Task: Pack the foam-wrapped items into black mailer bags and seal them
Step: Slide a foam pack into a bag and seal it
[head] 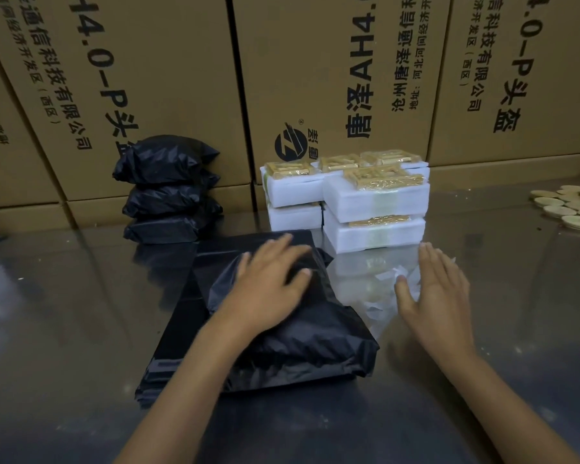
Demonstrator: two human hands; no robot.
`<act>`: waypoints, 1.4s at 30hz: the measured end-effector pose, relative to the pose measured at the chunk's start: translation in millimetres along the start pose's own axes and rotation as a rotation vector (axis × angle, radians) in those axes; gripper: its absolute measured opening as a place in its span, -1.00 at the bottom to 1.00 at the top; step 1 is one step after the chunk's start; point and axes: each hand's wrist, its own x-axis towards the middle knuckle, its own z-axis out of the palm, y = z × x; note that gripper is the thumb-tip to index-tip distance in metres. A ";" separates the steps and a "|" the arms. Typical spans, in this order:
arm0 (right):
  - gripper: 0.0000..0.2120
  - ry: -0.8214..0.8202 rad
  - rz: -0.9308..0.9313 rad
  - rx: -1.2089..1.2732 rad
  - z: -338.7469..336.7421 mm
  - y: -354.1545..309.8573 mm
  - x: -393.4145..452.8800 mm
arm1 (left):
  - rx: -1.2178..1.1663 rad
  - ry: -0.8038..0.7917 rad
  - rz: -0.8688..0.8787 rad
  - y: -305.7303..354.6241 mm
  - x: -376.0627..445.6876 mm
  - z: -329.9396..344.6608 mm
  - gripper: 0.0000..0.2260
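Note:
A filled black mailer bag (302, 343) lies on a stack of flat black bags (168, 349) in the middle of the shiny table. My left hand (268, 283) presses flat on its top with straight fingers. My right hand (439, 296) hovers open to the right of the bag, above white paper strips (375, 306), touching nothing that I can see. Behind them stand white foam-wrapped items (375, 202) in two stacks, with gold-coloured packets on top. Three packed black bags (171, 192) are piled at the back left.
Large brown cardboard boxes (315, 78) with printed text form a wall along the back of the table. A heap of pale round discs (570, 205) lies at the far right. The reflective table surface (64, 313) stretches to the left and front.

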 end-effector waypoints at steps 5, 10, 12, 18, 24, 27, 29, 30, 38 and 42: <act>-0.49 -0.363 0.047 0.437 0.0 -41.2 -20.5 | -0.581 -0.032 -0.668 -54.7 -14.9 -3.5 -0.09; -0.24 -0.570 0.067 0.510 -3.2 -67.3 -29.4 | -1.012 0.042 -0.826 -57.6 -9.0 17.5 -0.23; -0.38 -0.584 0.064 0.442 -0.9 -70.3 -25.9 | -1.127 0.063 -0.833 -55.4 5.1 12.8 -0.49; -0.47 -0.742 0.232 0.847 11.2 -100.9 8.4 | -1.136 0.260 -0.612 -63.5 40.5 -16.9 -0.61; -0.67 -0.485 0.177 1.027 77.1 -164.6 77.9 | -1.230 0.270 -0.585 -114.3 88.5 -44.8 -0.49; -0.63 -0.437 0.191 1.029 114.3 -189.9 113.1 | -1.187 0.411 -0.583 -144.9 107.0 -37.0 -0.57; -0.54 -0.425 0.198 0.997 139.8 -204.8 136.0 | -1.029 0.534 -0.496 -163.7 114.4 -24.0 -0.53; -0.50 -0.405 0.202 0.979 153.2 -212.6 146.6 | -0.856 0.581 -0.466 -171.7 116.9 -15.3 -0.46; -0.22 -0.583 0.506 1.030 261.1 -237.2 189.5 | -0.171 0.378 -0.285 -209.7 166.1 35.0 -0.65; -0.20 -0.468 0.661 1.067 297.9 -216.3 178.6 | -0.064 0.069 -0.261 -231.0 197.1 51.3 -0.40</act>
